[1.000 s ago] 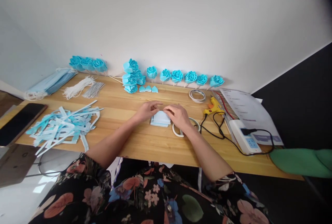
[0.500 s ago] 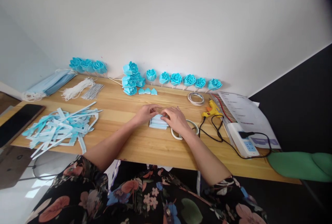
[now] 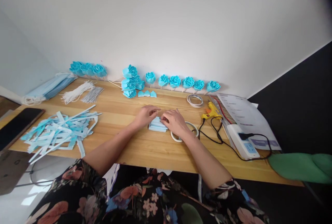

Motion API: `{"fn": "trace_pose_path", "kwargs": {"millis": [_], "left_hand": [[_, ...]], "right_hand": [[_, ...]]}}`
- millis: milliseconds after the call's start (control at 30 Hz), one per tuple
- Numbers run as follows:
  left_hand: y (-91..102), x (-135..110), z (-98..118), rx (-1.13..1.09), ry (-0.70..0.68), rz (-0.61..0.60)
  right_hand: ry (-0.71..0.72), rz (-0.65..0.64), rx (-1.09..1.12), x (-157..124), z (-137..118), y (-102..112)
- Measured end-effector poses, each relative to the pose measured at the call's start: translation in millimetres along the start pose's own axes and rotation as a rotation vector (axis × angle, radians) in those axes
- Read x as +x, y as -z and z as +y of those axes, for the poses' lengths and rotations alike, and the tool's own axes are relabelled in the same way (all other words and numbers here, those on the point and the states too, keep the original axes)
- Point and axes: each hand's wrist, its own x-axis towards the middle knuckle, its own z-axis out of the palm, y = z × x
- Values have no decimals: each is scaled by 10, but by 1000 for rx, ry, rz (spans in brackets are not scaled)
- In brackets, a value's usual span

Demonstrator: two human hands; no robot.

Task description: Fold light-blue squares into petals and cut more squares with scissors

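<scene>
A small stack of light-blue fabric pieces (image 3: pixel 157 125) lies on the wooden table in front of me. At its upper left, my left hand (image 3: pixel 146 116) has thumb and forefinger drawn together; whatever is between the tips is too small to make out. My right hand (image 3: pixel 175 121) is curled at the stack's right side, thumb and fingers pinching at its upper edge. Under my right wrist lies a white tape ring (image 3: pixel 192 126), partly covered. Three small blue petal pieces (image 3: pixel 147 93) rest beyond my hands.
Blue fabric flowers (image 3: pixel 175 81) line the wall. Cut strips (image 3: pixel 62 130), a phone (image 3: pixel 19 127), white cords (image 3: pixel 77 91), grey wires (image 3: pixel 92 94) and masks (image 3: pixel 50 87) are left. Rightward are another tape roll (image 3: pixel 195 100), a yellow glue gun (image 3: pixel 211 110), its cable and a power strip (image 3: pixel 243 142).
My left hand has shifted slightly, its fingertips staying close to the stack. My right hand remains at the stack's right side. The whole view has tilted a little.
</scene>
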Motion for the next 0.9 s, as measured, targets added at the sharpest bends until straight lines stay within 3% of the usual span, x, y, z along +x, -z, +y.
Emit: {"fn": "trace_pose_path", "kwargs": {"millis": [133,333,567,733,900], "left_hand": [[43,-23,117,-61,-63,36],[70,-74,253,-280,-18,-92],[-28,-39,131,-518,103,-84],[-83,-14,65,-666,196,-133],[-112,-14,46,-655,198,-130]], "right_hand": [[25,34,-21,3,-50,34],[-28,168,111,10,-33,45],[-209,365,408,-3,-2,43],[-297,372,507,-8,-27,62],[-256,375,491,4,-1,51]]}}
